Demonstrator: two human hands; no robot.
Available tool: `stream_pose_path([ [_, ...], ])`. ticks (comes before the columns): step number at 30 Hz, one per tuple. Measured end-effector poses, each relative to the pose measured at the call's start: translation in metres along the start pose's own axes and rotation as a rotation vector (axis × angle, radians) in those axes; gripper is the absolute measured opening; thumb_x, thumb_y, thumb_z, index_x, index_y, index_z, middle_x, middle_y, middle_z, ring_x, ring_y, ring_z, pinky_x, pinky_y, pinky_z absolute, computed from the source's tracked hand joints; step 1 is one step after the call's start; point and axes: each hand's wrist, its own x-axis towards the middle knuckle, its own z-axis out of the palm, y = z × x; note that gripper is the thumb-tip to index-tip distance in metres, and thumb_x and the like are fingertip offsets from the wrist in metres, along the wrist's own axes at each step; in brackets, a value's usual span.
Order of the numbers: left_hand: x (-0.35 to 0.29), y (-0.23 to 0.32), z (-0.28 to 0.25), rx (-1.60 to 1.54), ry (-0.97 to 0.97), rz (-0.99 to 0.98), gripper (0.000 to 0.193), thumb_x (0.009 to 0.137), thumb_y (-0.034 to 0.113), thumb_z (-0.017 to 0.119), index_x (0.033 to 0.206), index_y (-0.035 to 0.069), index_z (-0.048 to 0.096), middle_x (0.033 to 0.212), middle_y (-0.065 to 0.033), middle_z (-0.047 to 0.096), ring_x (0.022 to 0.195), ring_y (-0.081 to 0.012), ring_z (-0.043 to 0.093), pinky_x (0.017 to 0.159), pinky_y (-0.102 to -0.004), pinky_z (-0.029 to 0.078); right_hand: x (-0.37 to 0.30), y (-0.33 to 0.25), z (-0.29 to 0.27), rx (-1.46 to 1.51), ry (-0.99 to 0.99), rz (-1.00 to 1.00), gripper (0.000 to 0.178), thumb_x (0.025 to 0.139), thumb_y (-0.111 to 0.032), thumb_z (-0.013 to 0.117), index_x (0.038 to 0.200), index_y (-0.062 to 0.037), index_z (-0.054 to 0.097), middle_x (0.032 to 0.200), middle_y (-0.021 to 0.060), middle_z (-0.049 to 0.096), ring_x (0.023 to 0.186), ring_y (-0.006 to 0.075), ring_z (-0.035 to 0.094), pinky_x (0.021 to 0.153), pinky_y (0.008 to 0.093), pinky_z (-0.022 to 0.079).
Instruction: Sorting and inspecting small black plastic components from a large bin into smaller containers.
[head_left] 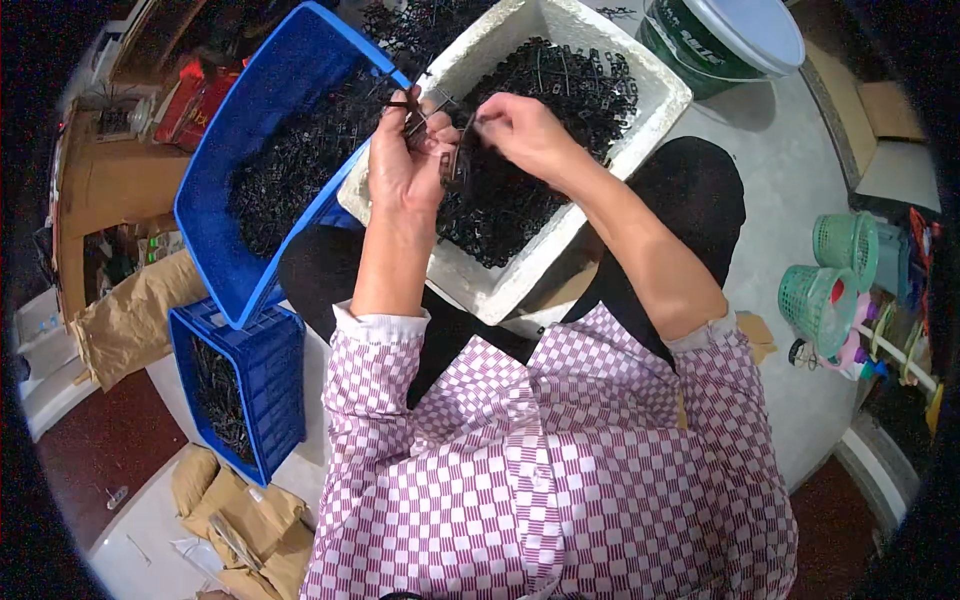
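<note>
My left hand [402,168] is closed around a small bunch of thin black plastic parts [412,112], which stick out past the fingers. Close by on its right, my right hand [530,135] pinches a black plastic part [464,150] that hangs between the two hands; its exact shape is blurred. Both hands are above the near left part of a white foam box [658,112], where many small black plastic parts [545,85] lie heaped. To the left, a tilted blue crate [205,205] holds another heap of black parts [290,165].
A smaller blue crate [275,375] with black parts stands at the lower left, beside brown paper sacks [150,310]. A green bucket [690,50] with a pale lid is at the far right of the foam box. Green baskets [805,300] stand along the right.
</note>
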Motion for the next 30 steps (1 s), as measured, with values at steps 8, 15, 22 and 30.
stream_pose_path([
  [8,-0.023,-0.007,0.018,0.567,0.002,0.015,0.024,0.089,0.027,0.051,0.095,0.004,0.052,0.072,-0.0048,0.055,0.058,-0.0138,0.054,0.051,-0.0248,0.046,-0.008,-0.007,-0.02,-0.591,0.209,-0.389,0.029,0.085,-0.02,0.056,0.108,-0.0035,0.053,0.084,0.0071,0.06,0.08,0.0191,0.058,0.071,0.0309,0.045],
  [15,-0.026,-0.015,0.003,1.091,-0.134,0.031,0.027,0.087,0.029,0.054,0.094,0.002,0.053,0.07,-0.0032,0.056,0.059,-0.0104,0.055,0.056,-0.026,0.051,-0.017,-0.039,-0.025,0.146,0.149,0.01,0.026,0.086,-0.024,0.056,0.104,-0.0054,0.056,0.082,0.0061,0.06,0.076,0.0157,0.058,0.067,0.0289,0.047],
  [22,-0.025,0.009,0.024,0.643,-0.072,0.0,0.022,0.089,0.021,0.05,0.102,0.003,0.05,0.081,-0.0081,0.06,0.067,-0.0166,0.061,0.057,-0.0243,0.051,-0.015,-0.037,-0.034,0.527,-0.058,0.055,0.015,0.087,-0.022,0.056,0.09,-0.0072,0.055,0.076,0.0011,0.058,0.063,0.0101,0.057,0.052,0.0194,0.045],
  [30,-0.022,-0.038,0.004,0.592,-0.026,-0.135,0.023,0.091,0.025,0.046,0.105,0.007,0.047,0.101,-0.0111,0.057,0.085,-0.0204,0.059,0.069,-0.0294,0.05,-0.016,-0.029,-0.024,0.926,0.107,-0.114,0.01,0.088,-0.018,0.052,0.092,-0.0082,0.052,0.079,0.0032,0.059,0.067,0.0131,0.058,0.055,0.0226,0.048],
])
